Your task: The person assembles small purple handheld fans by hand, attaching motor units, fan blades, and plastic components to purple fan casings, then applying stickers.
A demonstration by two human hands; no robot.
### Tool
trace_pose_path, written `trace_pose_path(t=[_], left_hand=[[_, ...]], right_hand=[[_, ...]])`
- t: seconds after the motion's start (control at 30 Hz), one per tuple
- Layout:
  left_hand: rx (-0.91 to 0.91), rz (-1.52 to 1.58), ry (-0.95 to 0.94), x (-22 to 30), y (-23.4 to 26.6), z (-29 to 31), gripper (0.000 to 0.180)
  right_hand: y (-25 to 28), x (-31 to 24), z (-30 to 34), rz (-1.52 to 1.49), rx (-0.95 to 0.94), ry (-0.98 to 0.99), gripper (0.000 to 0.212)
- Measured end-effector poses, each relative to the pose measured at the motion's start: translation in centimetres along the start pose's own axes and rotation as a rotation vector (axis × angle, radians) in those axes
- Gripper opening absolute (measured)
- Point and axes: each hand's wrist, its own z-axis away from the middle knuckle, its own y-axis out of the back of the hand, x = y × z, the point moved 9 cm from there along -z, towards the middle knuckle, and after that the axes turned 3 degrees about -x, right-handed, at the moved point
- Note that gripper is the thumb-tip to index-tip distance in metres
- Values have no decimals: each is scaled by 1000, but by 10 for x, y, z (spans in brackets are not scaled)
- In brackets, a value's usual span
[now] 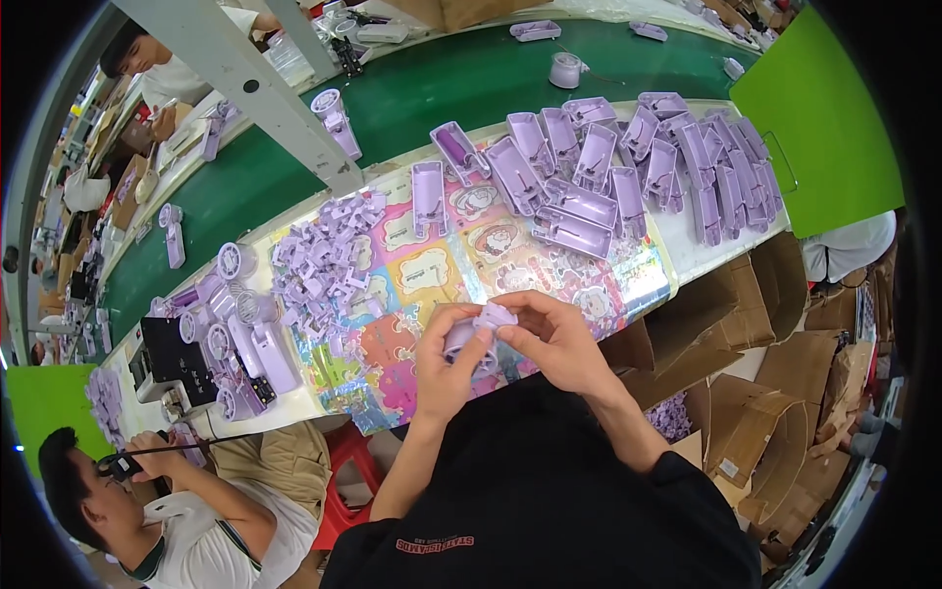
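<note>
Close in front of my body, above the table's near edge, my left hand (pixel 444 368) grips a lilac round plastic housing (pixel 458 339), its thumb pressed on the near side. A smaller lilac plastic piece (pixel 496 315) sits at the top of the housing; I cannot tell whether the two are joined. The fingers and thumb of my right hand (pixel 564 351) pinch this smaller piece from the right. Both hands meet at the parts, and the fingers hide much of them. Under the hands lies a colourful sheet with cartoon prints (pixel 424 275).
Small lilac pieces (pixel 329 260) lie heaped at left. Open lilac shells (pixel 579 201) cover the right back. Beyond runs a green conveyor (pixel 412 103), with a metal post (pixel 245 83) before it. Assembled units (pixel 260 353) and a seated co-worker (pixel 196 510) are left, cardboard boxes (pixel 756 442) right.
</note>
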Motion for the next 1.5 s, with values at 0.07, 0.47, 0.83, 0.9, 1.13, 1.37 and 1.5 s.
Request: trace_pose_path(t=[0.07, 0.47, 0.83, 0.9, 1.13, 1.37, 1.5], left_hand=[[62, 69, 3, -4, 6, 1, 18], [63, 598, 160, -23, -11, 7, 12], [-39, -1238, -393, 44, 37, -123, 57], [-217, -1423, -538, 36, 24, -135, 61], [-454, -1481, -679, 27, -6, -144, 55], [-528, -1186, -164, 1, -16, -133, 62], [-597, -1050, -88, 3, -15, -123, 61]], right_hand=[[-3, -4, 1, 42, -8, -9, 31], [2, -10, 5, 214, 8, 31, 25], [48, 4, -44, 759, -35, -31, 30], [34, 1, -45, 928, 1, -9, 29], [1, -43, 18, 1257, 269, 387, 53], [6, -18, 39, 1270, 226, 232, 61], [16, -15, 49, 1194, 245, 248, 58]])
